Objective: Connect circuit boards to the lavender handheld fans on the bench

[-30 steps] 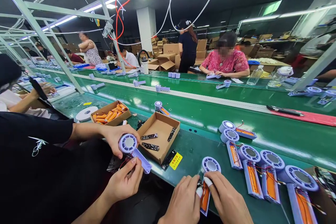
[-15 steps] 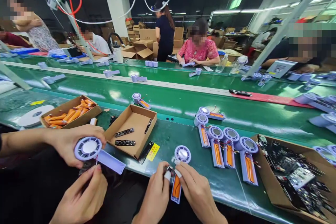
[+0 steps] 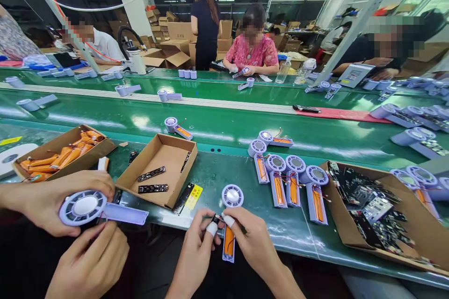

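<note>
Between thumb and fingers, my left hand [image 3: 196,243] grips a small black circuit board [image 3: 215,218]. My right hand [image 3: 250,236] is pinched at the end of that board; what its fingertips hold is too small to make out, possibly a thin wire. White finger covers show on both hands. Just under them a lilac handheld fan [image 3: 233,195] lies at the table's front edge, its round head away from me. Its open handle, with an orange battery [image 3: 228,241] inside, points towards me past the edge.
A co-worker's hands [image 3: 87,252] hold another fan at left. Boxes hold orange batteries [image 3: 65,156], a few boards [image 3: 153,188] and many boards [image 3: 373,215]. Several fans with batteries [image 3: 277,182] stand right of centre. Behind runs a green conveyor [image 3: 210,126]; people sit beyond.
The view has swung right, so things appear further left. Both my hands stay close together over the fan, and the board in my left hand shows more clearly.
</note>
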The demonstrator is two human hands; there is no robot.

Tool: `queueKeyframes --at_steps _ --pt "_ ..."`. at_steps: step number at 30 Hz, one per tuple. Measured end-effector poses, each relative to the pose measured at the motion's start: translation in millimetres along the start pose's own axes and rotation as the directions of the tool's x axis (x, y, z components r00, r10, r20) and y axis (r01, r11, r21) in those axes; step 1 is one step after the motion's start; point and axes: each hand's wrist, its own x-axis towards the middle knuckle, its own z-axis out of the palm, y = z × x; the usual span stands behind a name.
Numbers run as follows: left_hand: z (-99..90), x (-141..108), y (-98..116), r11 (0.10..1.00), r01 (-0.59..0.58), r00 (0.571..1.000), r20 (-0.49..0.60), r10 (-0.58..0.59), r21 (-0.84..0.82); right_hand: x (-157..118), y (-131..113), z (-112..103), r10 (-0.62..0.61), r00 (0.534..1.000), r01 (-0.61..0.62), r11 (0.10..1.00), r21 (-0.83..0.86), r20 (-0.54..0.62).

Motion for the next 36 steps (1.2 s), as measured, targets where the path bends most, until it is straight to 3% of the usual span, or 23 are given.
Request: queueKeyframes --at_steps 7,12,19,24,33,36 --pt "-1.6 0.8 -1.1 0.985 -0.116 0.988 -0.091 0.128 0.124 7.0 -19.0 -11.0 0.165 0.986 -0.167 0.978 0.124 0.024" --pt "-5.3 5.8 -8.6 0.961 -0.175 0.973 -0.111 0.202 0.217 12.3 -21.1 -10.7 0.193 0.980 -0.196 0.980 0.044 0.048" --pt "-11.4 7.6 -8.7 0.929 -0.220 0.967 -0.061 0.249 0.298 16.7 -26.6 -11.6 0.141 0.985 -0.115 0.967 -0.228 0.101" --pt "-16.0 8.7 -10.8 0.913 -0.253 0.957 -0.053 0.284 0.321 20.0 -33.7 -9.4 0.024 0.988 0.062 0.838 -0.542 0.151" --pt "-22.3 9.1 -15.1 0.806 -0.328 0.925 -0.005 0.379 0.493 18.6 -36.9 -3.7 -0.113 0.977 0.202 0.765 -0.611 0.182" --pt "-23.6 10.2 -13.7 0.833 -0.312 0.937 0.006 0.349 0.457 19.4 -32.4 -5.6 -0.124 0.969 0.231 0.768 -0.597 0.215"
